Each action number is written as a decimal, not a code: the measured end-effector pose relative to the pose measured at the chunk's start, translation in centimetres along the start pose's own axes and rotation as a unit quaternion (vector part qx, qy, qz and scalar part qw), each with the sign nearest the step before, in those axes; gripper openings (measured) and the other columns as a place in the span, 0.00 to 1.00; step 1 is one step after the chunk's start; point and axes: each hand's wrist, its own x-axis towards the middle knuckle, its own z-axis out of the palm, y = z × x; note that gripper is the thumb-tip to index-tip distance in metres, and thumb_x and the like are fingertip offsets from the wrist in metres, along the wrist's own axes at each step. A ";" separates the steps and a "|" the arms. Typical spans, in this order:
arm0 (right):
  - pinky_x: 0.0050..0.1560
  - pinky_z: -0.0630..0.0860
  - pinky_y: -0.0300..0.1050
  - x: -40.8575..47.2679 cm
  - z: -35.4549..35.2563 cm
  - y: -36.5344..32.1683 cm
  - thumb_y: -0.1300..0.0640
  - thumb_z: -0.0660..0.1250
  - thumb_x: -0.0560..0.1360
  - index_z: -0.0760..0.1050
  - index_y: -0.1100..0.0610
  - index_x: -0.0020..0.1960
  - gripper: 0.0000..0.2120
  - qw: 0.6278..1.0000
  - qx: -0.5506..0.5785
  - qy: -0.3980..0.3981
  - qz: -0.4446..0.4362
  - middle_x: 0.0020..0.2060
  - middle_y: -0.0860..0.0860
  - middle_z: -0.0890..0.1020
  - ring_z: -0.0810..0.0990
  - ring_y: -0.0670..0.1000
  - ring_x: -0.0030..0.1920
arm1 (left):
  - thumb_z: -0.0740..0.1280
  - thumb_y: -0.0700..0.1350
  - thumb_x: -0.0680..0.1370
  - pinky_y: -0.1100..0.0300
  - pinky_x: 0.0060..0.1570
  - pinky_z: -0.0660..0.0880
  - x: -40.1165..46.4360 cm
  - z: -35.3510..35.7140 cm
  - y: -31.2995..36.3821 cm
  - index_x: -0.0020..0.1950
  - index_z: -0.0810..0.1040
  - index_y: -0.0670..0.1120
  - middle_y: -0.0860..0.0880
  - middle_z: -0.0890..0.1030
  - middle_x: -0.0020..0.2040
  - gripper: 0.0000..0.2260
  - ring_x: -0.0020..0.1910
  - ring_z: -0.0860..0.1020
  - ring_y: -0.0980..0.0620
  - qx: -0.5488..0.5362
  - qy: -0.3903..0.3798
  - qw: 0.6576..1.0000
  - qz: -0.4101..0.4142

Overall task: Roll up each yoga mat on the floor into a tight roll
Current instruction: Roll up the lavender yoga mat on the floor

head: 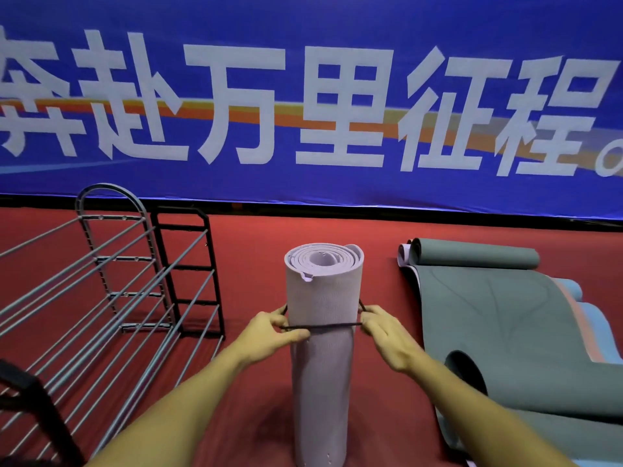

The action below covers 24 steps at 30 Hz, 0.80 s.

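Observation:
A lilac yoga mat (322, 298), rolled tight, stands upright on the red floor in the middle of the view. A thin black elastic band (322, 326) runs around it about a third of the way down. My left hand (269, 335) pinches the band at the roll's left side. On the right side my right hand (384, 335) pinches the same band, stretching it across the front. A grey-green mat (499, 308) lies partly unrolled on the floor to the right, curled at both ends.
A metal tube rack (111, 281) with a black end frame (188, 267) stands on the left. Blue and orange mat edges (583, 318) show under the green mat at the far right. A blue banner (303, 96) with white characters covers the back wall.

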 end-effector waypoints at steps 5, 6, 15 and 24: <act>0.60 0.76 0.62 0.8 7.3 4.3 0.44 0.54 0.82 0.72 0.58 0.46 0.19 0.973 0.184 -0.007 0.136 0.49 0.54 0.79 0.78 0.56 0.53 | 0.82 0.55 0.69 0.64 0.38 0.66 1.3 4.2 -5.0 0.29 0.70 0.49 0.58 0.78 0.33 0.23 0.35 0.73 0.63 -0.094 0.022 0.991 -0.094; 0.59 0.76 0.62 0.9 8.6 5.4 0.45 0.55 0.83 0.71 0.57 0.45 0.18 0.968 0.198 -0.009 0.152 0.48 0.54 0.78 0.78 0.57 0.53 | 0.81 0.48 0.73 0.64 0.35 0.64 1.3 4.9 -6.3 0.31 0.69 0.47 0.59 0.75 0.29 0.22 0.31 0.71 0.63 -0.112 0.019 0.988 -0.105; 0.48 0.75 0.52 2.0 12.4 7.0 0.46 0.56 0.79 0.66 0.56 0.43 0.14 0.942 0.252 -0.086 0.207 0.39 0.46 0.72 0.71 0.49 0.44 | 0.83 0.62 0.59 0.59 0.36 0.69 0.3 7.8 -11.8 0.42 0.73 0.49 0.52 0.77 0.35 0.27 0.36 0.72 0.56 -0.213 0.059 0.955 -0.195; 0.46 0.80 0.41 1.3 14.8 6.5 0.68 0.70 0.77 0.66 0.51 0.71 0.27 0.887 0.398 -0.008 0.235 0.61 0.47 0.80 0.82 0.47 0.58 | 0.90 0.51 0.55 0.51 0.65 0.79 -0.7 7.8 -12.0 0.71 0.70 0.49 0.51 0.81 0.66 0.49 0.63 0.82 0.55 -0.224 0.069 0.953 -0.193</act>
